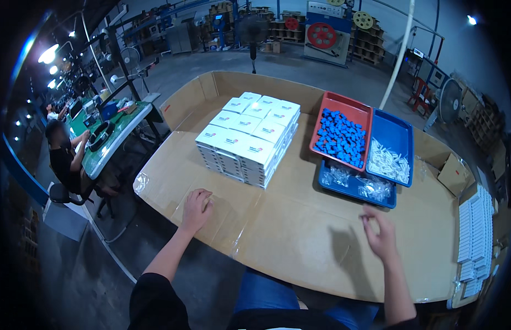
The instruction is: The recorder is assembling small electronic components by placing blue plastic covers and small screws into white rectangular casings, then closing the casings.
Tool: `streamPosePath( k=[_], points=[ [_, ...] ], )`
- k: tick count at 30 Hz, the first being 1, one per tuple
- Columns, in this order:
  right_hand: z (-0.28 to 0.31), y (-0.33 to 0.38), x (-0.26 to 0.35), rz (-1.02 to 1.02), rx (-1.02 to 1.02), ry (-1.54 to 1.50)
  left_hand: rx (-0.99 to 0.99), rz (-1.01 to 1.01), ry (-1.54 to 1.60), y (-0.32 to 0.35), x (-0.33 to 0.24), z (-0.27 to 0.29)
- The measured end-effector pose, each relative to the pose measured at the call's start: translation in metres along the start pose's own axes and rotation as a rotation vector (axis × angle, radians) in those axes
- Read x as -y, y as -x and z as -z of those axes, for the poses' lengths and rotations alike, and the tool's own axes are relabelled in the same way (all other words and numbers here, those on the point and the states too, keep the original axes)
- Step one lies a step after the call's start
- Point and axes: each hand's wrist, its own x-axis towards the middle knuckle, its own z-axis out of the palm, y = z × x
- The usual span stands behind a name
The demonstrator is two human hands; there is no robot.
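A squared stack of small white boxes (233, 143) stands on the cardboard-covered table. My left hand (196, 210) is at the table's near edge, just in front of the stack, its fingers loosely bent and nothing visible in them. Over the bare cardboard to the right, my right hand (381, 234) hovers with bent fingers, a gap showing between thumb and forefinger; I see no object there. Beyond it lies a blue tray (343, 195) of clear plastic bags. A red tray (317, 140) of blue pieces and another blue tray (398, 129) of white slender pieces overlap it.
Cardboard walls (272, 85) rise along the table's far side. More white boxes (475, 236) are stacked at the right end. To the left, a person (63, 157) sits at a green workbench (115, 140). A fan (449, 102) and a machine with a red reel (323, 36) stand farther back.
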Motion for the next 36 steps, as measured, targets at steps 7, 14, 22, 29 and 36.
streamPosePath(
  k=[7,14,22,29,36],
  points=[
    [-0.092,-0.228,0.019,0.168,0.051,0.003,0.018,0.102,-0.005,0.003,0.013,-0.002],
    [-0.222,-0.412,0.038,0.188,0.265,0.214,0.044,0.135,-0.013,-0.007,0.010,-0.002],
    [-0.345,-0.507,0.027,0.098,0.545,0.330,0.170,0.125,-0.045,-0.014,0.014,0.001],
    [-0.375,-0.522,0.045,-0.102,0.798,0.431,0.190,0.141,-0.044,-0.009,0.019,0.006],
    [-0.379,-0.539,0.018,-0.155,0.722,0.265,0.217,0.139,-0.006,-0.016,0.021,0.003]
  ],
)
